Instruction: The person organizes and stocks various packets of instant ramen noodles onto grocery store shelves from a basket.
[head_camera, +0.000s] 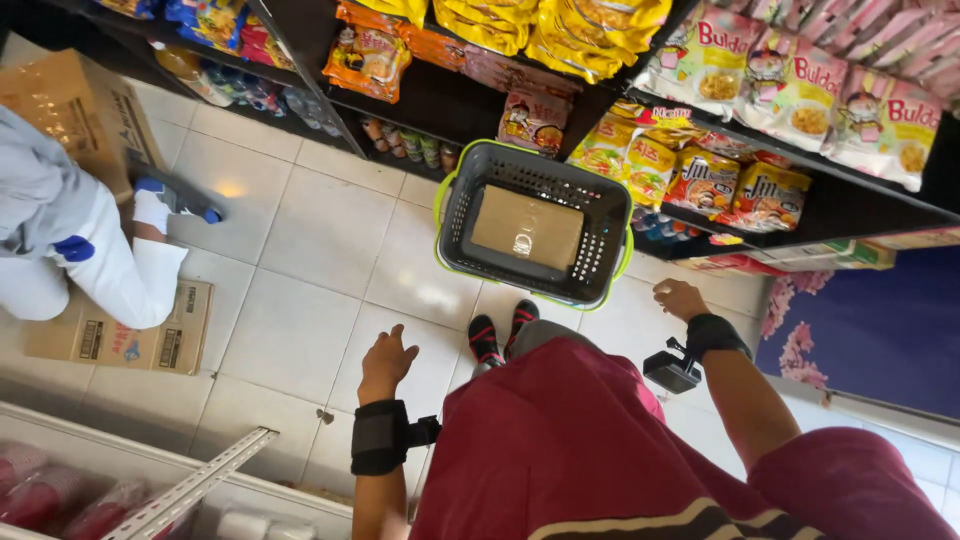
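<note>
Both hands hung empty and apart — left hand (386, 362), right hand (679, 298) — above a shopping basket (455, 205) holding only a cardboard sheet (527, 228).

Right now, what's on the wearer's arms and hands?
Both hands are bare, no gloves or rings visible. The left hand has a wide black fabric wrist strap with a small black clip on its side. The right hand has a matching black wrist strap carrying a small black boxy device. No sleeves reach the forearms.
</note>
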